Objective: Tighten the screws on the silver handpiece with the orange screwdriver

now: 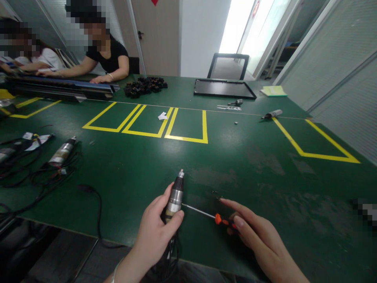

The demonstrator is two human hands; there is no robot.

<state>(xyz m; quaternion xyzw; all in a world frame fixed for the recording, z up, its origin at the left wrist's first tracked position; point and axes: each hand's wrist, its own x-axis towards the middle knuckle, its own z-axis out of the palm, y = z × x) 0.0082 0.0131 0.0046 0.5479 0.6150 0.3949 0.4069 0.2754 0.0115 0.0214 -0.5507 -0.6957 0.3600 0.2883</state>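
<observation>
My left hand (160, 226) is wrapped round an electric screwdriver (175, 198), a silver and black cylinder with its bit end pointing away from me. Its cable hangs down below my wrist. In my right hand (257, 236) is a hand screwdriver (218, 218) with a red and black handle, held between thumb and fingers. The long thin shaft reaches left, and its tip meets or nearly meets the side of the electric screwdriver. My right index finger stretches out over the table beside a few tiny screws (215, 192).
The green table (235, 157) carries yellow tape outlines. Another electric screwdriver (62, 152) and tangled black cables lie left. Further back are a pile of black parts (145, 85), a black frame panel (224, 88) and a grey-handled tool (272, 114). Two people sit at the far left.
</observation>
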